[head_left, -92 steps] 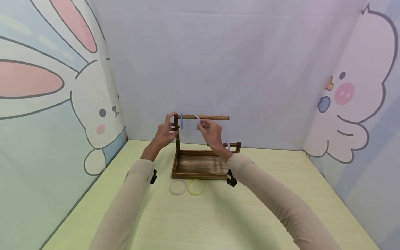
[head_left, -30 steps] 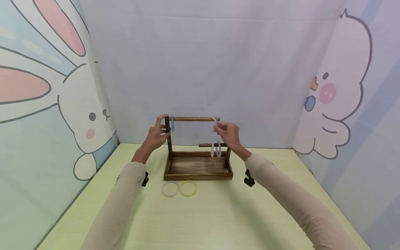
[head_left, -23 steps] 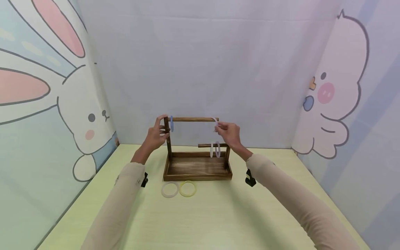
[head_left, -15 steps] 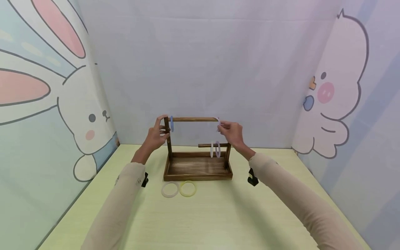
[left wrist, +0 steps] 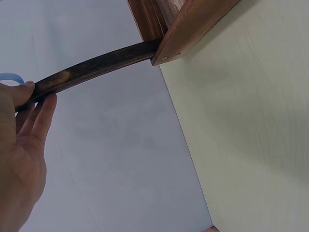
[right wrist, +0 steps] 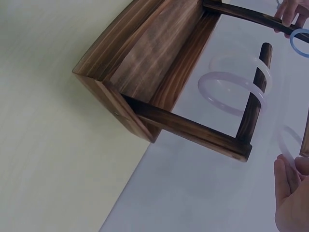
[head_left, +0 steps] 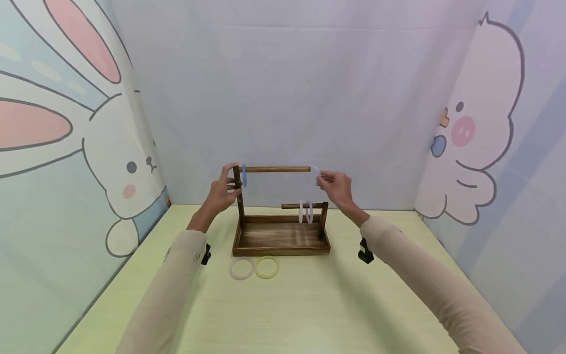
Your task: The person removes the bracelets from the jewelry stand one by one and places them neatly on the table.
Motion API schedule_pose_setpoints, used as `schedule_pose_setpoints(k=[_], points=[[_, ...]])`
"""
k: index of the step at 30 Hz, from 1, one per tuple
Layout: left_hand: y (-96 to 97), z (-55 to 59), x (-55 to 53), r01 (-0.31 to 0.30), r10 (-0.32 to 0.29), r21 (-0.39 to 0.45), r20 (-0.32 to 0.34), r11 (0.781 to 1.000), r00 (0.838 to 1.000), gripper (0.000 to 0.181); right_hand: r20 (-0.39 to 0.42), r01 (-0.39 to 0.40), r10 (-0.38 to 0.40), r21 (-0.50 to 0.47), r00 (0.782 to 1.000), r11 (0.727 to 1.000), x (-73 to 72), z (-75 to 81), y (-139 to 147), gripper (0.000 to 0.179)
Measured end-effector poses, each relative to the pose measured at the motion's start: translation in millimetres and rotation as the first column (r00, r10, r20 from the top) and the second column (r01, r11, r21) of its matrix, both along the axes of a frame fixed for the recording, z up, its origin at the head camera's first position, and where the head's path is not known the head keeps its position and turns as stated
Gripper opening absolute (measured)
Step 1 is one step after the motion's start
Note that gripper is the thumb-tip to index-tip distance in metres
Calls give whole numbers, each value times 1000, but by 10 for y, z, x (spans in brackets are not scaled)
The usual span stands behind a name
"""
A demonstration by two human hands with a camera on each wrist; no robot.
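In the head view, my left hand (head_left: 222, 191) holds the tall post of a dark wooden bangle rack (head_left: 283, 252); the left wrist view shows thumb and fingers on either side of that post (left wrist: 96, 67). My right hand (head_left: 338, 188) pinches a pale translucent bangle (head_left: 315, 172) just past the free end of the upper rod (head_left: 278, 169). A blue bangle (head_left: 244, 176) hangs on that rod beside the post. From the lower rod (head_left: 289, 206) hang a whitish bangle (head_left: 301, 212) and a lilac bangle (head_left: 309, 219), both clear in the right wrist view.
Two bangles lie flat before the rack on the pale table (head_left: 283, 314): a pale pinkish bangle (head_left: 231, 268) and a yellow bangle (head_left: 277, 268). A plain backdrop (head_left: 283, 98) stands close behind, with cartoon-printed panels at both sides.
My right hand has drawn the pale bangle rightward along the upper rod and past its free end. The left hand stays on the post; the blue bangle stays put.
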State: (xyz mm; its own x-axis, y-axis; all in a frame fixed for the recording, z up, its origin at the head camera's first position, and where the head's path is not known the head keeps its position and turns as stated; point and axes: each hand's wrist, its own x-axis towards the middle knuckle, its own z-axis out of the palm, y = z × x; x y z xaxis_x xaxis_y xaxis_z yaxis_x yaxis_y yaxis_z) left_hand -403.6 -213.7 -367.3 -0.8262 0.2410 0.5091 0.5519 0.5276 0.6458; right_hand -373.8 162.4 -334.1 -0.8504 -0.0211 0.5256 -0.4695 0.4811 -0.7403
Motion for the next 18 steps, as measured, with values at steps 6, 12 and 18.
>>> schedule_pose_setpoints(k=[6,12,18], points=[[9,0,2,-2,2,1,4,1000,1000,89,30,-9,10,-32,1000,999,6,6,133,34],[5,-7,-8,6,-6,1,-6,1000,1000,89,61,-18,22,-65,998,998,34,-9,238,34],[1,4,6,6,-6,-4,-4,1000,1000,90,79,-32,36,-60,996,998,68,-44,302,33]])
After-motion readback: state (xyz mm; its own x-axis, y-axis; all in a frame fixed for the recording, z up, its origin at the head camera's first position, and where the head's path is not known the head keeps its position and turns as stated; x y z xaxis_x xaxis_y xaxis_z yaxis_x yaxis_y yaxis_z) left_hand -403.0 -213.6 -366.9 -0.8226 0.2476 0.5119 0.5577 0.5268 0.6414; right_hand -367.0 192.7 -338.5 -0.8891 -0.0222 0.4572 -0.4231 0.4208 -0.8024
